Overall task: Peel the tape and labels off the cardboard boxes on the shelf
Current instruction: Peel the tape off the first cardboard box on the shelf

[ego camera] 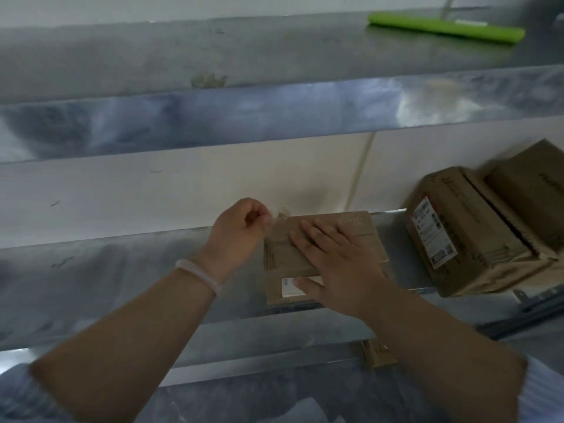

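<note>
We work the flat box [282, 257] on the shelf [122, 270].
Our left hand [238, 228] pinches clear tape [280, 215] at its corner; our right hand [341, 267] presses flat on top. Its white label [289, 286] is unreadable.

The right hand [338, 264] lies flat across the flat cardboard box [366, 236] and hides much of its top. Its thumb covers part of the white label [288, 286] on the front face, whose print is too small to read. The clear tape [279, 216] pinched by the left hand [238, 230] is a faint blur, and how much of it sticks to the box cannot be told. The shipping label [433, 236] on the larger box [476, 227] is unreadable too. The far box [534, 190] is cut off by the right edge. The handle of the green mop head [445, 27] runs out at the top edge. A cardboard piece [378, 354] below the shelf is mostly behind the right forearm.
</note>
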Demonstrator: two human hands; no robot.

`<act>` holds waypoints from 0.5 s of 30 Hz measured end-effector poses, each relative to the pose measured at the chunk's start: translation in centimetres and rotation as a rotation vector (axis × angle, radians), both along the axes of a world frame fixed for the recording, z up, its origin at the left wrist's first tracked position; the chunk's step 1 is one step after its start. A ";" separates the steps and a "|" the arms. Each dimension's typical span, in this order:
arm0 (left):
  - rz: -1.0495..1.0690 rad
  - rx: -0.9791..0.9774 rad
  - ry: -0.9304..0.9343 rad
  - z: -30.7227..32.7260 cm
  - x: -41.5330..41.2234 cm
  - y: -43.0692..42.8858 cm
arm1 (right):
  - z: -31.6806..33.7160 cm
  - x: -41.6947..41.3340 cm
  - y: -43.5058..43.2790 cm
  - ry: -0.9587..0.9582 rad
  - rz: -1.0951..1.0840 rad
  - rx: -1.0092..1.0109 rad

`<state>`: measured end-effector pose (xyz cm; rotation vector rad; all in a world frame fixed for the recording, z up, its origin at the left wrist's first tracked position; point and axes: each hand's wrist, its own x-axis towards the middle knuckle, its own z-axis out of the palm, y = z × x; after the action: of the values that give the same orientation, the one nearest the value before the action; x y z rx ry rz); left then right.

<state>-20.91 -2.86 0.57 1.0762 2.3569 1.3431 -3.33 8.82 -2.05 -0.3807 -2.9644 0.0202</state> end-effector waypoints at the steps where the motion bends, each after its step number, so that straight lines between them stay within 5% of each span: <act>1: 0.037 0.015 -0.086 -0.1 0.0 0.0 | 0.1 0.0 -0.1 0.002 -0.004 -0.019; 15: 0.288 0.373 -0.722 2.1 -1.8 1.9 | 0.6 0.2 -0.1 -0.015 -0.013 -0.109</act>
<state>-22.71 -0.99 2.63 0.2206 1.7914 1.9159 -3.12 8.75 -1.50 -0.4161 -2.9832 0.1792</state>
